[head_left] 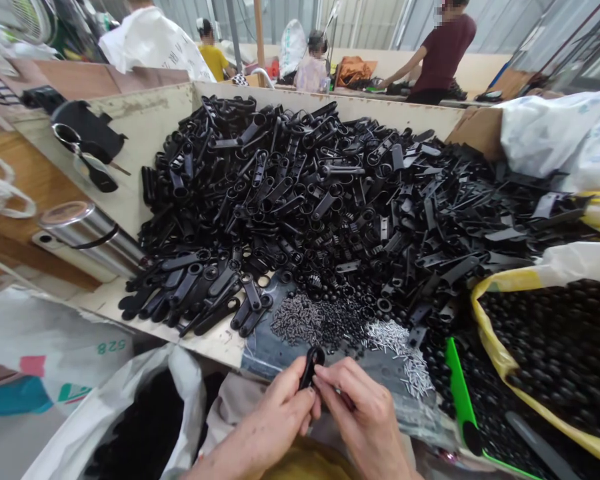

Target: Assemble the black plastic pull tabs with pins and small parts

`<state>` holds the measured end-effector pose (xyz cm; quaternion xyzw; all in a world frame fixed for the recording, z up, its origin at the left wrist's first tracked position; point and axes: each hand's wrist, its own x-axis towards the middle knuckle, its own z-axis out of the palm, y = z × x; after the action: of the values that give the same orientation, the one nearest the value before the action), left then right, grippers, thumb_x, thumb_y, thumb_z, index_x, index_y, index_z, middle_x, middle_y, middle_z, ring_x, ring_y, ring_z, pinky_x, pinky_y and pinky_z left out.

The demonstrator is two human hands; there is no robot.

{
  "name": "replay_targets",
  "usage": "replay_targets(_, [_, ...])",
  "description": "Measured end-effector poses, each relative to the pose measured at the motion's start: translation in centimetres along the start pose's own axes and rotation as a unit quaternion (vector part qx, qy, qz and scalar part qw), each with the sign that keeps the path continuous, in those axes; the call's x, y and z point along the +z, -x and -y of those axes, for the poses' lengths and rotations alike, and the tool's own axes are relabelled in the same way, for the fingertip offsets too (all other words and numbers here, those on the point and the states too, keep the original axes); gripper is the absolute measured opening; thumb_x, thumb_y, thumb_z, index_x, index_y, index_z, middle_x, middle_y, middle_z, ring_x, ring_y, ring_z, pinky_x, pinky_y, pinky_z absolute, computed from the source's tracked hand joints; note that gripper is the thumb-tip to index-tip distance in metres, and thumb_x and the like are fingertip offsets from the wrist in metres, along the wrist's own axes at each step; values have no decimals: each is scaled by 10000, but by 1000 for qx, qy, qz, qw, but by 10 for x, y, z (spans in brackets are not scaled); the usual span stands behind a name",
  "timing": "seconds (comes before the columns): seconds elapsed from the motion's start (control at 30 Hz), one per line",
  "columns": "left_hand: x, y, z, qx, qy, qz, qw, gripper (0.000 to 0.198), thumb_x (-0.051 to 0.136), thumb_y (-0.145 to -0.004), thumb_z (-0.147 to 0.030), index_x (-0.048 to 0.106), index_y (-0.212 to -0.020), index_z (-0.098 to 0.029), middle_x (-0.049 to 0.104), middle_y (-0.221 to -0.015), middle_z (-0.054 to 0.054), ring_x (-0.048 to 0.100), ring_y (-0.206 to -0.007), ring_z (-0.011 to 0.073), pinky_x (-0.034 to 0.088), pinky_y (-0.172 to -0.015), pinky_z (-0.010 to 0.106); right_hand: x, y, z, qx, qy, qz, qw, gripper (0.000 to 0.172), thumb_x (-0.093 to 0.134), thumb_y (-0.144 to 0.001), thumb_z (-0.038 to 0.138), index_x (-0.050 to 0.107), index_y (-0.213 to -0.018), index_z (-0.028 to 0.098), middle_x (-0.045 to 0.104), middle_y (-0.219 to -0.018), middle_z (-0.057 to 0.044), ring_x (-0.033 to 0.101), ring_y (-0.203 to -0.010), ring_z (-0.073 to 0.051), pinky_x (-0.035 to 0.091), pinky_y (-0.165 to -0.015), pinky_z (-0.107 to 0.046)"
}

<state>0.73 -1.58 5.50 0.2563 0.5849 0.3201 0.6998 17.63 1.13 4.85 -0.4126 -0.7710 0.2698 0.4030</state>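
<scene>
Left hand (275, 417): Grip closed around a black plastic part (312, 368), which stands upright above the worktop's near edge.

Right hand (367, 417): Grip closed, pinched against the lower end of the same part. Anything held between the fingers is too small to tell.

Worktop (215, 340): Pale board with raised walls along its far and left edges, a sprawling load of parts on top.

Main heap (300, 200): Hundreds of black plastic lever-like parts, piled high across the middle and spreading toward the right edge.

Front left: A looser spill of longer black levers (190, 293) lies near the corner, well apart from the hands.

Near the hands: A dark sheet (265, 353) at the near edge carries a mound of small dark screws (310, 320) and a scatter of silver pins (400, 353), just beyond the fingers.

Right edge: A yellow-rimmed sack (500, 320) brims with round black pieces (545, 353), with a green strip (460, 393) alongside.

Below near edge: A white sack (180, 393) of dark contents sits beside the left hand.

Left edge: A steel cylinder (85, 230) lies just past the wall.

Background: Co-workers in a maroon shirt (443, 50) and a yellow shirt (213, 60) work at the far side.
</scene>
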Motion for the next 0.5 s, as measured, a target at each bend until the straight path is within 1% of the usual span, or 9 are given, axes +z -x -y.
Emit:
replay_targets(0.07, [-3,0,2,21,-11,-16,1000,622,727,-838,-397,608,-1414,-191,666,-772,12,603,-739,188,456,-733,290,3,4,0,-8,26,-11,1000,200,517,-1042,132,707,-1017,186,668,-805,-28,674,-653,-127,500,-592,-200])
replay_targets(0.13, [-5,-1,5,48,-20,-38,998,520,750,-826,-430,700,-1300,-222,704,-833,47,639,-842,220,484,-758,295,5,7,0,-32,59,-25,997,192,514,-1043,122,698,-1047,175,674,-781,-30,672,-626,-129,497,-575,-201])
replay_targets(0.2, [-8,-3,11,70,-18,-54,996,487,778,-804,-452,734,-1240,-241,732,-938,79,650,-957,242,507,-797,296,6,8,0,-63,89,-35,993,179,515,-1041,112,685,-1070,161,687,-747,-31,674,-608,-137,504,-578,-209])
replay_targets(0.27, [-10,-7,19,77,-4,-52,996,506,782,-802,-482,732,-1246,-244,735,-1002,93,653,-988,242,521,-807,291,6,7,0,-87,110,-38,989,170,515,-1037,107,678,-1066,151,690,-709,-30,665,-579,-141,499,-563,-217])
replay_targets(0.33, [-12,-10,26,62,8,-32,998,566,753,-823,-541,700,-1298,-239,728,-1015,96,658,-905,220,527,-752,282,5,5,0,-97,122,-30,987,176,509,-1030,105,679,-1056,143,681,-682,-31,646,-549,-142,479,-532,-223])
replay_targets(0.4, [-14,-12,29,52,7,-11,999,616,718,-839,-603,673,-1329,-233,717,-976,78,630,-777,180,507,-675,263,4,5,0,-103,128,-15,986,191,499,-1018,105,684,-1053,137,680,-680,-38,639,-541,-146,471,-521,-232])
replay_targets(0.5, [-16,-14,25,83,-48,10,995,593,656,-879,-648,684,-1291,-222,671,-828,19,526,-653,134,444,-607,237,3,4,2,-104,142,5,984,215,484,-1005,114,692,-1051,136,704,-704,-51,654,-557,-160,484,-536,-250])
